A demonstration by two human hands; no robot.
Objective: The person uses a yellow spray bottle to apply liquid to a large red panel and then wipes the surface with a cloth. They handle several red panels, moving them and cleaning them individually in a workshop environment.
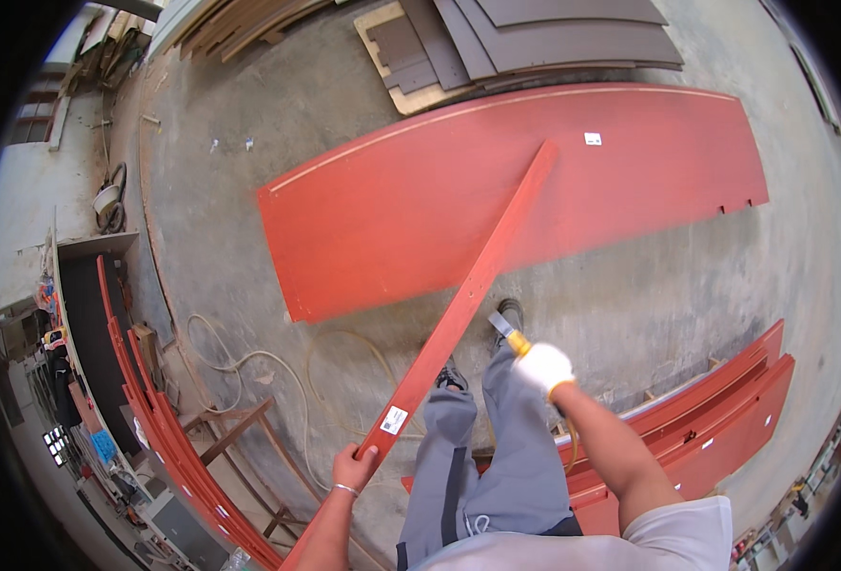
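Observation:
My bare left hand (355, 467) grips the edge of a long, narrow red-painted board (456, 307), thumb on its face. The board slants up and away, bears a white printed label (394, 420), and its far end overlaps a large red panel (392, 221) on the floor. I cannot tell if they touch. In a white glove, my right hand (543, 367) holds a hand tool (512, 334) with a yellow body and a flat grey end, right of the board and apart from it. A thin yellowish hose (572, 446) hangs below the glove.
Grey panels (570, 36) are stacked beyond the red panel. More red boards lie at my right (699, 435) and lean in a row at the left (171, 442). A pale hose (285, 364) loops over the concrete floor near a wooden frame (238, 432).

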